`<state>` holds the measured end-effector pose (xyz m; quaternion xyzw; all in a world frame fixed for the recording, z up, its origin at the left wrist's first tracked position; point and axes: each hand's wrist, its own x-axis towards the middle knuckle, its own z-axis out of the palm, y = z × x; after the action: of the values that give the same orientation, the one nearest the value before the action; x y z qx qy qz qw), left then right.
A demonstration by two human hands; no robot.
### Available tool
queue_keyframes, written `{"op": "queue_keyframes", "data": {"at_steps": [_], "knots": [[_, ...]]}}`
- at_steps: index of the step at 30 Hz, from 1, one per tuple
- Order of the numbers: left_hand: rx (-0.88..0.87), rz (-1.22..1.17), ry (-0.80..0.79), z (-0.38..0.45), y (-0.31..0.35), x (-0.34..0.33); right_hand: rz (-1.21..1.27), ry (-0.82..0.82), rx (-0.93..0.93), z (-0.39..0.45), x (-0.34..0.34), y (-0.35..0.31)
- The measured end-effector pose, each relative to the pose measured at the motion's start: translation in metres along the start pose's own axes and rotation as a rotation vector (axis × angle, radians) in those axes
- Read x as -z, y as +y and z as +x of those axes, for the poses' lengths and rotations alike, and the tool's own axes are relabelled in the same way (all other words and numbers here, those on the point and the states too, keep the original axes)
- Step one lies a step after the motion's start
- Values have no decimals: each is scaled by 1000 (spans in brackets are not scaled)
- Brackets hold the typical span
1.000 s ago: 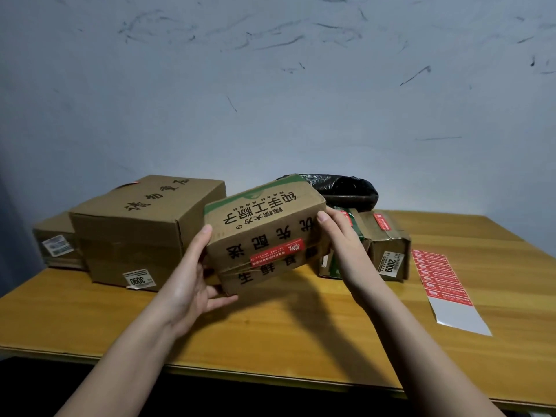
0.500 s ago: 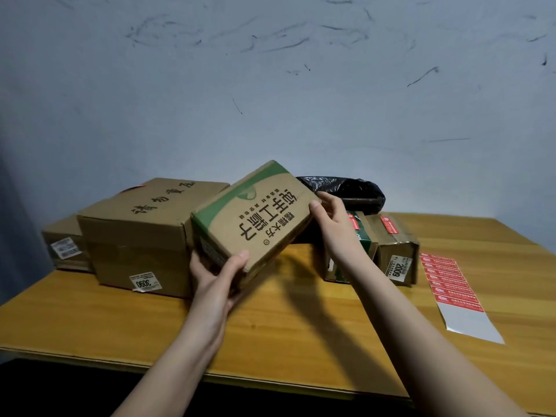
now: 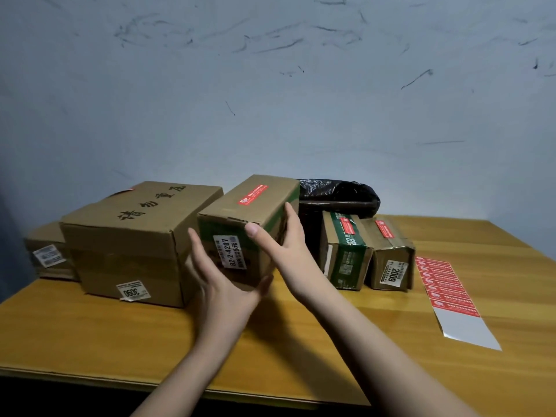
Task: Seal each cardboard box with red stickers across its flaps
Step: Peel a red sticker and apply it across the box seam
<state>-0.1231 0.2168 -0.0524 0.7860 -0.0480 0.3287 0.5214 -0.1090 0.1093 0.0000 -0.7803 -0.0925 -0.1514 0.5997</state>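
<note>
A small cardboard box (image 3: pixel 264 203) with green print and a white label sits upright between my hands, close beside a large box. One red sticker (image 3: pixel 252 194) lies across its top flaps. My left hand (image 3: pixel 222 284) supports its front lower edge, fingers straight up along the left side and thumb under the bottom. My right hand (image 3: pixel 285 245) grips the right front corner, thumb on the front face and fingers along the side. A strip of several red stickers (image 3: pixel 442 284) on white backing lies on the table at the right.
A large brown box (image 3: pixel 129 236) stands left of the held one, with a lower box (image 3: pixel 45 254) behind it. To the right stand a green-printed box (image 3: pixel 346 254) and a brown box (image 3: pixel 391 257), both bearing red stickers. A black bag (image 3: pixel 337 194) lies behind them. The wooden table (image 3: pixel 90 332) ends near me.
The box has been rotated and lowered: its stickered flap side now faces up and the labelled end faces me. My left hand has shifted from gripping below to supporting the front.
</note>
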Motion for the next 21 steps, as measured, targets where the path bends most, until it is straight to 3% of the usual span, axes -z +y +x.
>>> {"op": "queue_keyframes", "data": {"at_steps": [7,10,14,21], "knots": [[-62,88,-83,5,-9,-6,95,113,-9,-2,-11,10],[-99,-14,-157,13,-12,-9,89,155,-32,1,-7,17],[-11,-158,-283,30,-19,-10,76,145,-91,3,6,29],[-69,116,-391,44,-21,-21,-182,107,-33,12,22,44]]}}
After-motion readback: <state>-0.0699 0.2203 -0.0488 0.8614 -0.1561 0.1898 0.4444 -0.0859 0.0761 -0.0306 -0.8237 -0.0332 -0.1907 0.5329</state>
